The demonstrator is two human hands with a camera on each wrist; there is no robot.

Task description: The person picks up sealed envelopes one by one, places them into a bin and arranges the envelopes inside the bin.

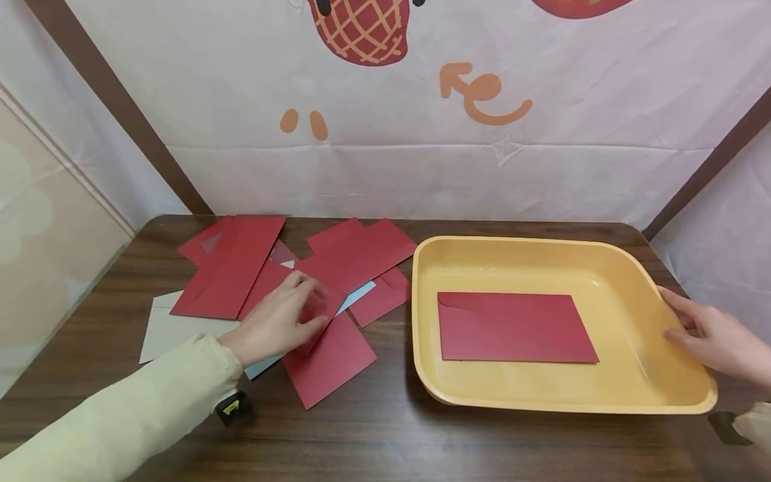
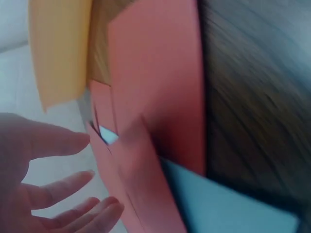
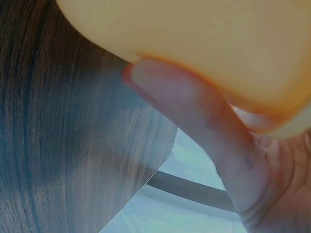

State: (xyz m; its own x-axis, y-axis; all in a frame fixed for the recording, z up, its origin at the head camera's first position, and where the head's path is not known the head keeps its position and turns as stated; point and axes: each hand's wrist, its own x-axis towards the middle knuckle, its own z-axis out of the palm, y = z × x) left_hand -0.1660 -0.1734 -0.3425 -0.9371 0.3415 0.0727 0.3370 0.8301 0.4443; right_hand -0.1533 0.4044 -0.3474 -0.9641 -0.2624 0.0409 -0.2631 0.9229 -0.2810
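One red envelope [image 1: 518, 328] lies in the yellow tray [image 1: 626, 348] on a dark wood-grain counter [image 1: 373, 438], loose envelopes [image 1: 361, 253] heaped alongside, before a pale printed cloth [image 1: 409, 174]. The grip of the right hand [image 1: 713, 338] clamps the tray's edge. From the head, the left hand [image 1: 277, 320] overlaps the loose envelopes; the left wrist view reveals its grip apart.

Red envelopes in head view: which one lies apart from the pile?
The red envelope inside the yellow tray; the other red ones lie heaped on the table.

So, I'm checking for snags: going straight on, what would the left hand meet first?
The left hand would probably meet a red envelope just ahead, though depth there is unclear.
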